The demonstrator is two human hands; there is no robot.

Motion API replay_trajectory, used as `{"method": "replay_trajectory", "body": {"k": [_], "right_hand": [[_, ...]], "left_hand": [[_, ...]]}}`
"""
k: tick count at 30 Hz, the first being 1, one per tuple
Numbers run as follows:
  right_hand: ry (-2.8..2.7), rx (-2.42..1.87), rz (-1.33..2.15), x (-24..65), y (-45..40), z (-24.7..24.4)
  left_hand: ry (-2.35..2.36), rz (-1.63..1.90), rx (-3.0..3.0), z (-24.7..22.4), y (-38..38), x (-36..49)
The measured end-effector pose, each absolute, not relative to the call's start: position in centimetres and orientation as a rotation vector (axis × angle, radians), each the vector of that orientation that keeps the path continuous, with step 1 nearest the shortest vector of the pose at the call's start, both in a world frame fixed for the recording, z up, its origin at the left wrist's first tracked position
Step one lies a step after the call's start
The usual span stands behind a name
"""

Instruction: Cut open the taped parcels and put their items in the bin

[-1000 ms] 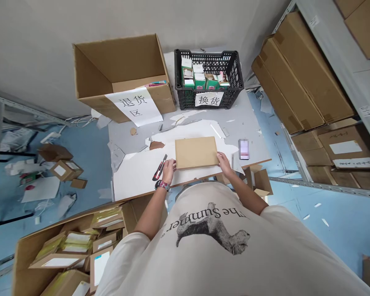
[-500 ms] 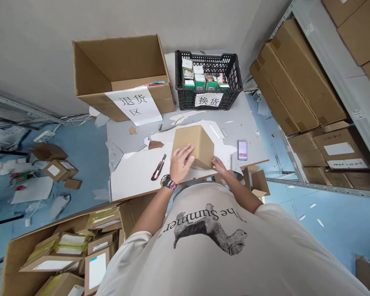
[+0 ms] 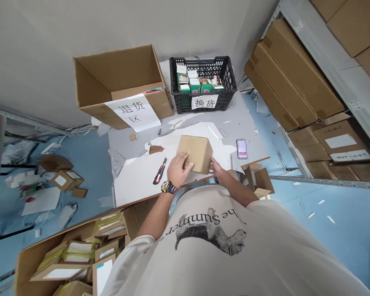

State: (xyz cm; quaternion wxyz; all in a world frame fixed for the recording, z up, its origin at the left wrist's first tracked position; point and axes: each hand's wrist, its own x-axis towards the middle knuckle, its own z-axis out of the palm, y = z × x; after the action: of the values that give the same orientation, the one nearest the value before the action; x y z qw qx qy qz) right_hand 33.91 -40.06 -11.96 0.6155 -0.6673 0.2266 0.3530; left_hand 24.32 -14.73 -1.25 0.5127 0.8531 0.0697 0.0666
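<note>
A small brown cardboard box sits near the front edge of the worktable, between my two hands. My left hand, with a watch at the wrist, is closed around the box's left side. At the box's right side, my right hand grips the lower corner, some of its fingers hidden behind the cardboard. A red and black utility knife lies to the left of my left hand, its blade pointing away from me. Right of the box a phone rests on the table.
At the back stand a large open carton with a paper sign and a black plastic crate holding several green-and-white boxes. Below left, a big carton holds several taped parcels. Shelving with cartons rises on the right.
The small box has turned slightly and sits a little lower in view. My left hand has slid from its top to its left side. The camera view has shifted slightly.
</note>
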Motion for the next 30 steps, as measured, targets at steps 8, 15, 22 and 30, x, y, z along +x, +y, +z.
{"method": "replay_trajectory", "body": {"k": [8, 15, 22, 30], "right_hand": [[0.277, -1.703, 0.427, 33.9, -36.3, -8.1], [-0.367, -1.991, 0.281, 32.0, -35.1, -1.6], [-0.611, -2.039, 0.252, 32.7, -35.1, -0.4], [-0.14, -1.792, 0.267, 35.7, -39.8, -5.1]], "left_hand": [[0.729, 0.077, 1.615, -7.7, -5.9, 23.7], [0.846, -0.187, 1.207, -12.7, -7.6, 21.2], [0.838, -0.13, 1.314, -13.3, -9.6, 21.4], [0.815, 0.043, 1.307, -11.7, -8.0, 22.5]]}}
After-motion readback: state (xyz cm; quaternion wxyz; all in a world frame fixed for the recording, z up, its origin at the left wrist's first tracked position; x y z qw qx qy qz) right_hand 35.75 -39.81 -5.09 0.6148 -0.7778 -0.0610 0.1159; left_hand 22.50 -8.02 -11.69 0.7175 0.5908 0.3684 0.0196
